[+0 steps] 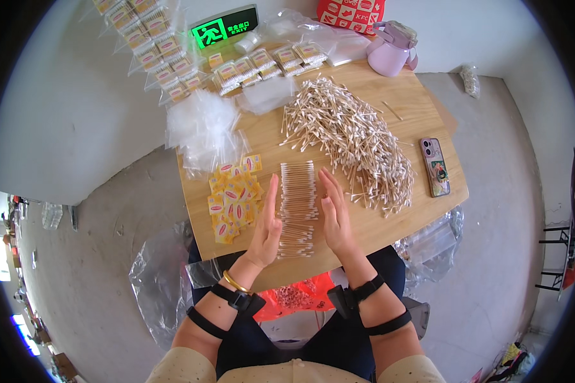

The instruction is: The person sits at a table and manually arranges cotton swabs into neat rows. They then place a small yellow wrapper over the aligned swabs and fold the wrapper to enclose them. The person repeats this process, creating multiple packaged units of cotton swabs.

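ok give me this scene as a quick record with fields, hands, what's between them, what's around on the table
left hand: left hand open, palm inward, pressed to the left side of the neat row of cotton swabs
right hand: right hand open, palm inward, against the row's right side
surface: wooden table
loose stock: big heap of cotton swabs right of and behind the row
left of row: yellow paper labels, clear small bags
far edge: filled swab packets, lilac jug
right edge: phone

Yellow-red label slips (235,203) left of hands; green sign (225,28) far.
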{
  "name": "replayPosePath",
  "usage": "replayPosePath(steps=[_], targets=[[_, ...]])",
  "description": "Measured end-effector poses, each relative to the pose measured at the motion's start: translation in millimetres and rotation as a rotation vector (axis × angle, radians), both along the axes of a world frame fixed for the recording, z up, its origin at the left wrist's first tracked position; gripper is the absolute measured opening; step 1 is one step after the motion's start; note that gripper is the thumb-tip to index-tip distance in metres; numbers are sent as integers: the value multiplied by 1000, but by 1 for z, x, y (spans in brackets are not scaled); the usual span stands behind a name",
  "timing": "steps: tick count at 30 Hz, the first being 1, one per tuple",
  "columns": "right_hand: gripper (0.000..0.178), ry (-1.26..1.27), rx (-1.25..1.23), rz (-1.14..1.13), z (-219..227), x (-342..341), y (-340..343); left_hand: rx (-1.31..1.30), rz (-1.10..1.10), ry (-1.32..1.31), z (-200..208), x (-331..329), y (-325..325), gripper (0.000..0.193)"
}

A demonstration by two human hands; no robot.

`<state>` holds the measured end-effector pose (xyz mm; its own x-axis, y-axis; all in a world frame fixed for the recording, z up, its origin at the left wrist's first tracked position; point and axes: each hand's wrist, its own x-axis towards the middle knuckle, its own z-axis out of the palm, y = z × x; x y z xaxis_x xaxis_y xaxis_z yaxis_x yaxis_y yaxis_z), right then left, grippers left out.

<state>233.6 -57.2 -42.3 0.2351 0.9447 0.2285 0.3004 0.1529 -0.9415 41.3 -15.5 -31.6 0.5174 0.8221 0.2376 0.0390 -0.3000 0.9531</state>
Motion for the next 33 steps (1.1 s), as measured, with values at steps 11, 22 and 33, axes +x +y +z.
replayPosePath(steps=[11, 22, 33], targets=[[55, 57, -8, -11, -8, -25, -8, 69, 7, 191, -9, 8, -28, 92], [47, -33, 29, -202, -1, 2, -22, 365, -14, 609, 8, -6, -33, 85], [31, -359, -13, -234, 8, 4, -72, 541, -79, 967, 1, 3, -56, 86]])
